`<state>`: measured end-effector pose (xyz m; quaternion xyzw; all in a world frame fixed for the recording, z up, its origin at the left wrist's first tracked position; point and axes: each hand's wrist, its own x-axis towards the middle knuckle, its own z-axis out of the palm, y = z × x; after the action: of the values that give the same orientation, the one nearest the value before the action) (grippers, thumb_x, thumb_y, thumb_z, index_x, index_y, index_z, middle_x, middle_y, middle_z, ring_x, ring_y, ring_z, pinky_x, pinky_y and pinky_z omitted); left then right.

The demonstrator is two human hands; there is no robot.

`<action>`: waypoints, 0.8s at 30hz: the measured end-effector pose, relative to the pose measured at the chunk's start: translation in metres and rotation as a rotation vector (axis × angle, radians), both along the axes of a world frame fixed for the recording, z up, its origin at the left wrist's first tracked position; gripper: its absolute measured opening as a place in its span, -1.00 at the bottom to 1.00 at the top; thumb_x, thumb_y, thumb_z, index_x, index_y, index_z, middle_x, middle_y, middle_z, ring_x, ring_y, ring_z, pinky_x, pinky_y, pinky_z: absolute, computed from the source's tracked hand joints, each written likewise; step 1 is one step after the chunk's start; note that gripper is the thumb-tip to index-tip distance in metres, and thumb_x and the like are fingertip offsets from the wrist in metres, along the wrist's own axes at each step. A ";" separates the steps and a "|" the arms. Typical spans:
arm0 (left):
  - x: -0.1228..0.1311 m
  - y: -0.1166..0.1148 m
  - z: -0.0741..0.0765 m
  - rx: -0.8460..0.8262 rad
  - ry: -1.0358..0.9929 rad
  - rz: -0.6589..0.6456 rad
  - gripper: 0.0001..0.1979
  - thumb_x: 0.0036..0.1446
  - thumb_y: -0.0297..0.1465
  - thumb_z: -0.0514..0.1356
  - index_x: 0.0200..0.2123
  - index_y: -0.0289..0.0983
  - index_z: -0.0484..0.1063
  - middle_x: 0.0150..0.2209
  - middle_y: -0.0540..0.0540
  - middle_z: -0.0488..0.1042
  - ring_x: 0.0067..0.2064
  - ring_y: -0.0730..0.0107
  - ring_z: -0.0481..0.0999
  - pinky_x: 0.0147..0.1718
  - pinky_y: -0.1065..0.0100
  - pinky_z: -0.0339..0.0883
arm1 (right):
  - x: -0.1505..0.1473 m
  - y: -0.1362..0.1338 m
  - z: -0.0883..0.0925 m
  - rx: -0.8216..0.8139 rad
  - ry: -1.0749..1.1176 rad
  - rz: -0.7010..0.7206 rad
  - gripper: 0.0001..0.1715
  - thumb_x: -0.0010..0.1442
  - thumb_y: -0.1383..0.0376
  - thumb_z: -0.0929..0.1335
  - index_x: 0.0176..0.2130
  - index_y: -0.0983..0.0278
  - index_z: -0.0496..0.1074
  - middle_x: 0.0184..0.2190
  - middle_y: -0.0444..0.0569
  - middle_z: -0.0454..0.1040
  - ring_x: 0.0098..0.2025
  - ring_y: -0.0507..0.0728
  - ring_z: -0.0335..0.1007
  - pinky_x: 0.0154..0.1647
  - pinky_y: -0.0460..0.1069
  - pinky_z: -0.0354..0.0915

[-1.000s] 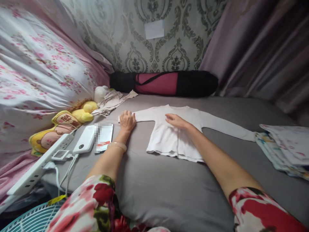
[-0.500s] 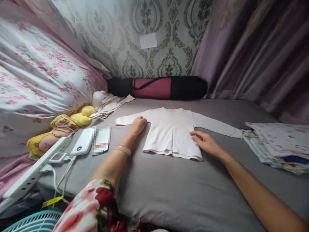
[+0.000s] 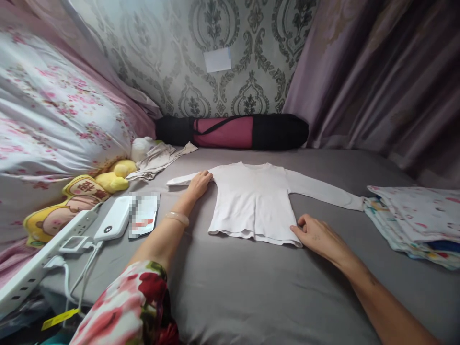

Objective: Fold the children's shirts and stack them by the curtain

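A white long-sleeved shirt [image 3: 251, 201] lies flat on the grey sheet, its sleeves spread to both sides and its hem toward me. My left hand [image 3: 200, 183] is closed on the left sleeve close to the armpit; a pale bangle circles that wrist. At the lower right corner of the shirt, my right hand [image 3: 316, 237] has its thumb and fingers pinched on the side edge just above the hem.
Folded patterned cloths [image 3: 417, 220] lie at the right. A black and pink bag [image 3: 230, 132] lies along the wall. On the left are a power strip [image 3: 53, 254], a white power bank [image 3: 113, 218], cables, a yellow plush [image 3: 64, 211] and a crumpled cloth [image 3: 158, 160].
My right hand has moved down the shirt's side toward the hem corner. My left hand stays at the left sleeve. The view has shifted slightly.
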<state>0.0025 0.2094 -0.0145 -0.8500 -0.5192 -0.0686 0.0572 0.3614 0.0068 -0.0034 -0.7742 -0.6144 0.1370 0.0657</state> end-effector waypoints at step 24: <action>0.033 -0.132 0.006 -0.365 -0.551 0.326 -0.65 -0.01 -0.08 0.14 -0.60 -0.23 0.30 -0.58 0.00 0.32 -0.44 0.36 0.32 -0.45 0.39 0.17 | -0.012 -0.010 0.016 -0.076 0.516 -0.150 -0.77 0.20 0.17 0.25 -0.19 0.24 0.30 -0.67 -0.22 0.36 -0.64 0.00 0.24 -0.55 -0.11 0.06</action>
<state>0.0357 0.0771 -0.0084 -0.7020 -0.6473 -0.1913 -0.2270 0.3494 -0.0035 0.0124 -0.7590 -0.5127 0.3474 0.2010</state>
